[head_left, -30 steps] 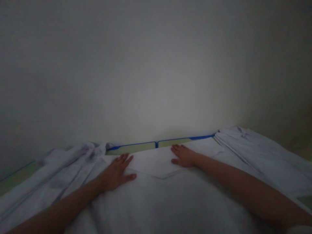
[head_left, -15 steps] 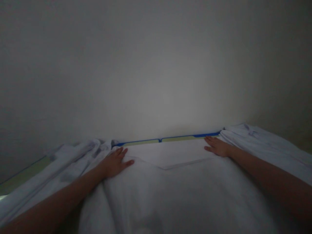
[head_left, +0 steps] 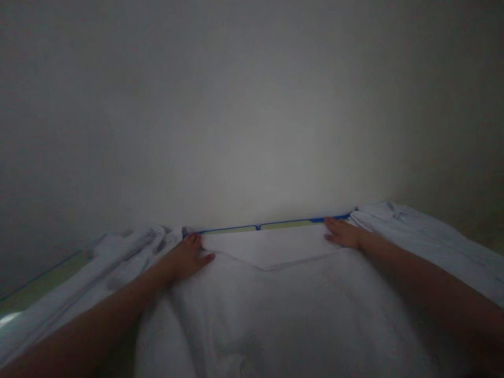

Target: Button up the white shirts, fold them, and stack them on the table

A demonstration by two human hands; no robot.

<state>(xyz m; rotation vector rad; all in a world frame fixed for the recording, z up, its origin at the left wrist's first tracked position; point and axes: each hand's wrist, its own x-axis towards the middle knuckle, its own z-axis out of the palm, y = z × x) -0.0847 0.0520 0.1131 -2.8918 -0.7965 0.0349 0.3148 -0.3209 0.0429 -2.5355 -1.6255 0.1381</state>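
A white garment that looks like a shirt lies spread out before me, with a straight band and a V-shaped seam along its far edge. My left hand rests flat on the far left corner of this band, thumb spread away from the fingers. At the opposite corner, my right hand presses flat with fingers stretched out. Neither hand grips the cloth. Dim light and slight blur leave the details of the fabric unclear.
Bunched white cloth lies on the left, and more white cloth on the right. A pale green surface with a blue edge shows beyond the garment. A plain grey wall rises directly behind.
My right hand has shifted slightly left in view, its fingers drawn closer together. The left hand's fingers have also moved closer together. The cloth stays nearly in place.
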